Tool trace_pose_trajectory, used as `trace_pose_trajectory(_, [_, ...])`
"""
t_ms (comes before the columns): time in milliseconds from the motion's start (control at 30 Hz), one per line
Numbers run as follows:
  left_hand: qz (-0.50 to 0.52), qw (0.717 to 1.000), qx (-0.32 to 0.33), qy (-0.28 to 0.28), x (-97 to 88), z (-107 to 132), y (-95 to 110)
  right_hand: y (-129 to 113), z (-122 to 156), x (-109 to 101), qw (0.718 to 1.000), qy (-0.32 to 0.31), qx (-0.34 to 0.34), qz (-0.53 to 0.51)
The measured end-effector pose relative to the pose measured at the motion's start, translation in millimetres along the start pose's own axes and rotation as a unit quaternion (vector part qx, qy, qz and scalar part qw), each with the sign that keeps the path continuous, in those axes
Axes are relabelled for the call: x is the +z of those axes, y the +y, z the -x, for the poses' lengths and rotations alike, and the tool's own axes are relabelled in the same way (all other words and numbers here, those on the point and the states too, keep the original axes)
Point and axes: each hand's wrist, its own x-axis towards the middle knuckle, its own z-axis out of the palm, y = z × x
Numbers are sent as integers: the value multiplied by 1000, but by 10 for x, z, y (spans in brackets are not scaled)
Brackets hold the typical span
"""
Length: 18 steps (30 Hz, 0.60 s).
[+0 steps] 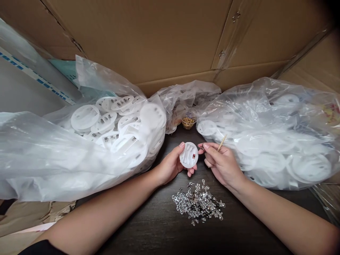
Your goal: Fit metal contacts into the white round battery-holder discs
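My left hand (172,164) is closed around a round white plastic disc (188,154) with slots in its face, held up above the dark table (159,226). My right hand (221,163) is at the disc's right edge, fingers pinched on a small metal piece, with a thin wooden stick (222,142) poking up from between its fingers. Just below both hands lies a pile of small shiny metal contacts (198,203).
A clear plastic bag (87,141) full of white discs lies at the left and another bag of discs (278,141) at the right. A small heap of gold springs (188,122) sits in a bag at the back. Cardboard walls (159,42) surround the area.
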Motion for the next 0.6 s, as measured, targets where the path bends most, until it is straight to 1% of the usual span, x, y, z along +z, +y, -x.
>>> trace_pose_trajectory(100, [-1, 1000, -2, 0, -3, -4, -4, 15, -11, -19, 1000, -13, -8, 8])
trace_pose_trajectory(267, [-8, 1000, -2, 11, 12, -14, 3, 54, -14, -30, 1000, -15, -17, 9])
trace_pose_trajectory(467, [-5, 1000, -1, 7, 13, -17, 2, 42, -27, -26, 999, -23, -25, 3])
trace_pose_trajectory(600, [-6, 1000, 0, 4, 10, -17, 6, 38, -38, -31, 999, -22, -24, 21])
